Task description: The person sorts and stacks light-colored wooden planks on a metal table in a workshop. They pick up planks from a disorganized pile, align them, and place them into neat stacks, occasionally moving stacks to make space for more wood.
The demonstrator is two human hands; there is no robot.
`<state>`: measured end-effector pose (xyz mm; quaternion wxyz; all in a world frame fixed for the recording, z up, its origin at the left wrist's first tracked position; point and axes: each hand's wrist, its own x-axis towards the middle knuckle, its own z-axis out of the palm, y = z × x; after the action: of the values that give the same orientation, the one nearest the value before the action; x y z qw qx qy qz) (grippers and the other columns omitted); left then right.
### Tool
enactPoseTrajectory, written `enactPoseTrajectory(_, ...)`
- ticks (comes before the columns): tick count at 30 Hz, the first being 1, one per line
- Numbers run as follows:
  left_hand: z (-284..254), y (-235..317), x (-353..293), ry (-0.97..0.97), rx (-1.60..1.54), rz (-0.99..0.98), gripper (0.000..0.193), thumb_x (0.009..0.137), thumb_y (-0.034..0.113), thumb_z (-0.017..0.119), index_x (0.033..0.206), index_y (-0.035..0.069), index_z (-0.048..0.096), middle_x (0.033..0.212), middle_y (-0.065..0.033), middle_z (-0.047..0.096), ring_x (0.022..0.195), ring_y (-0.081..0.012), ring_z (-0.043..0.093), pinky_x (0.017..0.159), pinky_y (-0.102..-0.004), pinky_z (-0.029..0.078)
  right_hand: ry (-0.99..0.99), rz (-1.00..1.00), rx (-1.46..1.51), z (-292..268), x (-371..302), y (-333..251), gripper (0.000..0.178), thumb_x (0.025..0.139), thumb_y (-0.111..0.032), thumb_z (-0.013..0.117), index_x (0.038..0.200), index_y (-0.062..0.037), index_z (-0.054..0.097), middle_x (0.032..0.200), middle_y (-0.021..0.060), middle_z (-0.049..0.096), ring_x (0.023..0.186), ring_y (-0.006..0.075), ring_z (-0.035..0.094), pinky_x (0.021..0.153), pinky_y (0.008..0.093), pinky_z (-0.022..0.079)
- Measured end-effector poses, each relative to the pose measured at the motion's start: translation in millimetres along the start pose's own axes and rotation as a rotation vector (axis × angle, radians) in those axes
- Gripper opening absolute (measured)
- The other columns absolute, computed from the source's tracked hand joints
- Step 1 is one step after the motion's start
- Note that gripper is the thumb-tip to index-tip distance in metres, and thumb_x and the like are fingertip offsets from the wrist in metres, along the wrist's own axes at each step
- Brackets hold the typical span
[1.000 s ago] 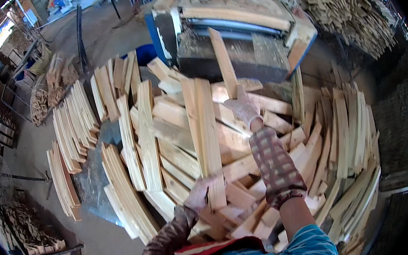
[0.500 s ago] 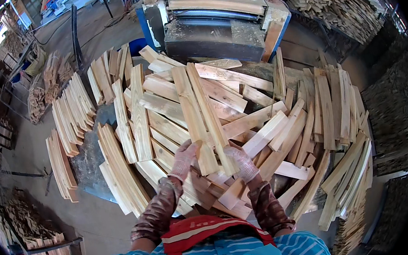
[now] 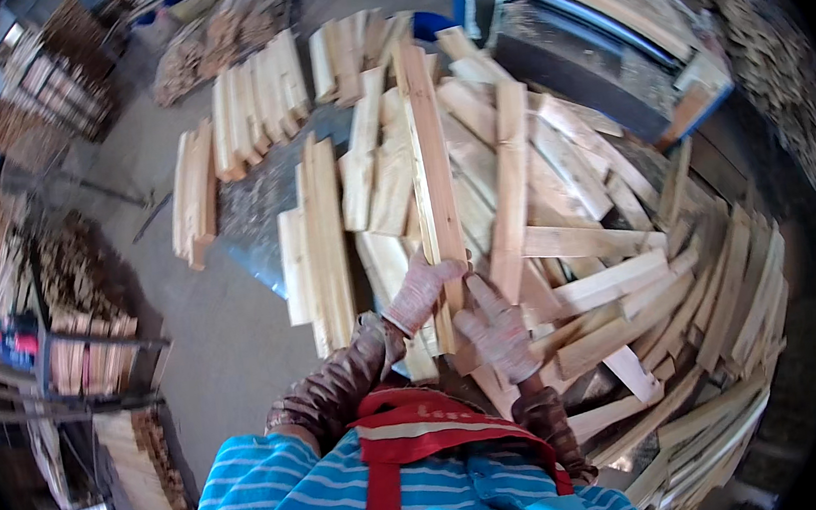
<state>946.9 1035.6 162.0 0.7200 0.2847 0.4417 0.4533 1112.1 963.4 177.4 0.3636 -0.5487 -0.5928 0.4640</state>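
My left hand, in a pale work glove, is closed around the lower part of a long wooden board. The board points away from me over the pile, with its near end by my apron. Just right of it, my gloved right hand has its fingers stretched out, close to the near end of another board lying on the pile. I see nothing held in the right hand. Under and around both hands lie loose boards at many angles.
Neat rows of boards stand at the left of the table. A machine with a roller sits at the far right. Curved stacks fill the right side. Racks of wood stand on the left floor.
My view has turned left, so the machine now appears farther right. Earlier each hand held a board; now the left grips one and the right has let go of its board.
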Motion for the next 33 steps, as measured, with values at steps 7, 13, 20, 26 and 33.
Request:
enactPoseTrajectory(7,-174,44,-36,0.422,0.173,0.007,0.049,0.08,0.01,0.071,0.123,-0.008,0.056,0.103,-0.0183,0.071,0.09,-0.0282,0.072,0.078,-0.0415,0.061,0.085,0.266,0.12,16,41,78,0.041,0.097,-0.021,0.066,0.13,0.0024,0.064,0.11,0.0092,0.07,0.095,0.0178,0.063,0.084,0.0298,0.052)
enactPoseTrajectory(13,-378,106,-5,0.868,0.592,0.045,0.064,0.073,0.023,0.079,0.128,-0.002,0.06,0.106,-0.0157,0.072,0.097,-0.0283,0.07,0.088,-0.039,0.056,0.162,-0.043,-0.292,40,28,108,0.031,0.093,-0.017,0.07,0.119,0.0008,0.07,0.103,0.0065,0.067,0.083,0.0116,0.065,0.076,0.0254,0.053)
enactPoseTrajectory(20,-554,183,87,1.089,1.137,-0.044,0.078,0.071,0.028,0.076,0.143,0.007,0.056,0.159,-0.0241,0.033,0.148,-0.0388,0.03,0.121,-0.0432,0.028,0.322,0.598,0.299,127,26,88,0.029,0.095,-0.015,0.067,0.119,0.0018,0.071,0.11,0.0116,0.073,0.086,0.0166,0.069,0.08,0.0276,0.055)
enactPoseTrajectory(26,-605,164,129,1.335,1.332,0.125,0.055,0.076,0.015,0.068,0.129,0.008,0.055,0.147,-0.0216,0.042,0.14,-0.0416,0.036,0.118,-0.0525,0.025,0.171,0.633,-0.001,172,42,17,0.037,0.093,-0.015,0.07,0.124,0.0054,0.067,0.116,0.0157,0.072,0.107,0.0216,0.068,0.096,0.0332,0.052)
enactPoseTrajectory(33,-594,187,114,1.037,1.583,-0.076,0.073,0.074,0.02,0.074,0.14,0.011,0.043,0.133,-0.0186,0.047,0.129,-0.0383,0.043,0.107,-0.0522,0.033,-0.182,0.092,-0.138,249,130,-14,0.029,0.094,-0.007,0.064,0.122,0.0003,0.067,0.12,0.0192,0.068,0.112,0.0326,0.066,0.099,0.0371,0.05)
